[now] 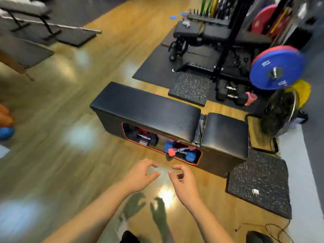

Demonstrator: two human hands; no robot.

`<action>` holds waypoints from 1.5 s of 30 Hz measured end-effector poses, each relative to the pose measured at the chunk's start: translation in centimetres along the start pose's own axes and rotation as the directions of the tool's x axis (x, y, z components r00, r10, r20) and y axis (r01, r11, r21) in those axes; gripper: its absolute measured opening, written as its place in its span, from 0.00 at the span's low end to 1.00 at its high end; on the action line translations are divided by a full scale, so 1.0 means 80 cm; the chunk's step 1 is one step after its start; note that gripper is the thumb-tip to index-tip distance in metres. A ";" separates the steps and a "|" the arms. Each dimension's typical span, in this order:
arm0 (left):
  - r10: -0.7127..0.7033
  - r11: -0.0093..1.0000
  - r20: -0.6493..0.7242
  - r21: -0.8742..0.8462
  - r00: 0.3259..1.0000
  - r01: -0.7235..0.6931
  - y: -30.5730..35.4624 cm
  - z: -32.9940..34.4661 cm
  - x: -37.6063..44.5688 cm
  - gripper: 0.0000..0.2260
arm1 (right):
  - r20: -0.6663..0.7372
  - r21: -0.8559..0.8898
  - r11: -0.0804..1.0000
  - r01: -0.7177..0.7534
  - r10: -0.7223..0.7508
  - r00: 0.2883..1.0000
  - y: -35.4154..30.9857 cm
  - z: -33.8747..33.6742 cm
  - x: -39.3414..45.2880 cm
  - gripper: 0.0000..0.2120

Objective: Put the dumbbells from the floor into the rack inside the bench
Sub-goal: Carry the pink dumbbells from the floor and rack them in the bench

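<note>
Bare left hand (pixel 140 176) and right hand (pixel 184 181) — fingers (pixel 154 174) curled, empty.

Indoor light was bright and overhead. Pale glare patches sat on the glossy wood floor (pixel 73 137), with hand shadows near the bottom. Motion blur softened everything, strongest at the left edge; wide-angle bending showed at the borders.

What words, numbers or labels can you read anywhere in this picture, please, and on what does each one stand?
"20": printed in white on the upper part of the blue weight plate, tilted and a little blurred.
A second white marking on the lower part of the same plate: probably a number again, too blurred to read for sure.
The bench, the dumbbells in its opening and the red plates at the back show no readable text.
</note>
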State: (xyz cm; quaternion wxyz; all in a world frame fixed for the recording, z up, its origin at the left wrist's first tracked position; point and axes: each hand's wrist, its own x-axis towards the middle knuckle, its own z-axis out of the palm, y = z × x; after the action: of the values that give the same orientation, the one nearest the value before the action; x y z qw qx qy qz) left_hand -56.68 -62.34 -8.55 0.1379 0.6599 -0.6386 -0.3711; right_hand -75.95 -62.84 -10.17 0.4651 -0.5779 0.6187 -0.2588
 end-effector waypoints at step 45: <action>-0.380 0.865 -0.387 -0.471 0.840 0.174 -0.617 -0.641 -0.127 0.05 | 0.233 -0.033 0.992 0.122 -0.111 0.966 -0.479 0.750 0.151 0.05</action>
State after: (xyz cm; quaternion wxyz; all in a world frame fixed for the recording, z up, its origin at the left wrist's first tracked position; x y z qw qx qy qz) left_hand 14.95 -60.49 -2.55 0.3688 0.7715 -0.3870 -0.3450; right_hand -4.08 -68.95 -6.69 0.5041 -0.6501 0.5314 -0.2023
